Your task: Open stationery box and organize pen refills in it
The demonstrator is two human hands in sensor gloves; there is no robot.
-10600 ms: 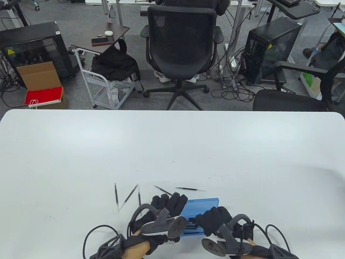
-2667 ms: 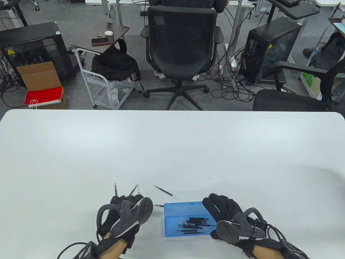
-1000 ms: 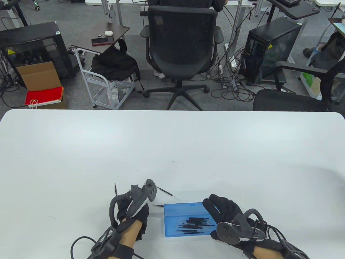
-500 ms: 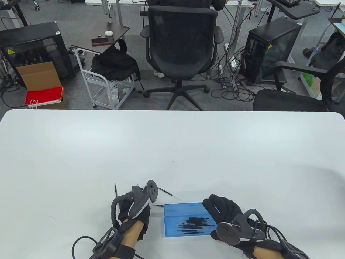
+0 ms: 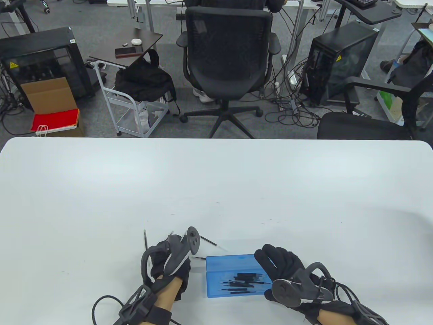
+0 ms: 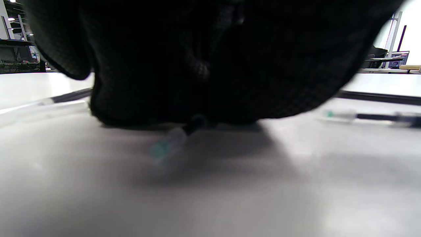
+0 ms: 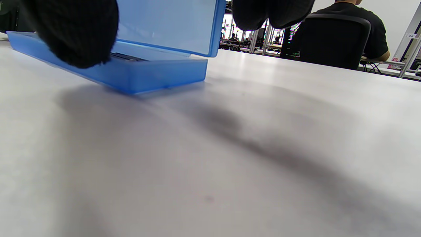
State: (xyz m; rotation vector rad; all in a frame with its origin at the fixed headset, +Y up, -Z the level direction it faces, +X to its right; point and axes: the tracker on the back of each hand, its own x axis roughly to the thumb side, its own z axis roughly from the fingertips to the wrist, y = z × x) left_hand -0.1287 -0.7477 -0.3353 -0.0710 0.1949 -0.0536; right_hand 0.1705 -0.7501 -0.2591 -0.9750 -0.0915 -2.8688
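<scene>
The blue stationery box (image 5: 233, 291) lies open near the table's front edge, its lid (image 5: 230, 262) standing up at the back and several black pen refills (image 5: 245, 281) inside. My right hand (image 5: 277, 262) holds the lid's right end; in the right wrist view the thumb (image 7: 75, 33) is in front of the lid (image 7: 171, 26) and the fingertips (image 7: 273, 13) are past its edge. My left hand (image 5: 159, 257) lies left of the box, rolled onto its side, fingers curled on a pen refill (image 6: 174, 138) that pokes out beneath the glove (image 6: 210, 65).
Loose refills lie on the white table (image 5: 216, 182): one (image 5: 145, 239) left of my left hand, one (image 5: 210, 241) behind the box, a short end (image 5: 199, 258) by the box's left corner. A black office chair (image 5: 230, 61) stands beyond the far edge.
My left hand has left the box for the loose refills at its left, then rolled onto its side and edged right. The right hand and the box stay still.
</scene>
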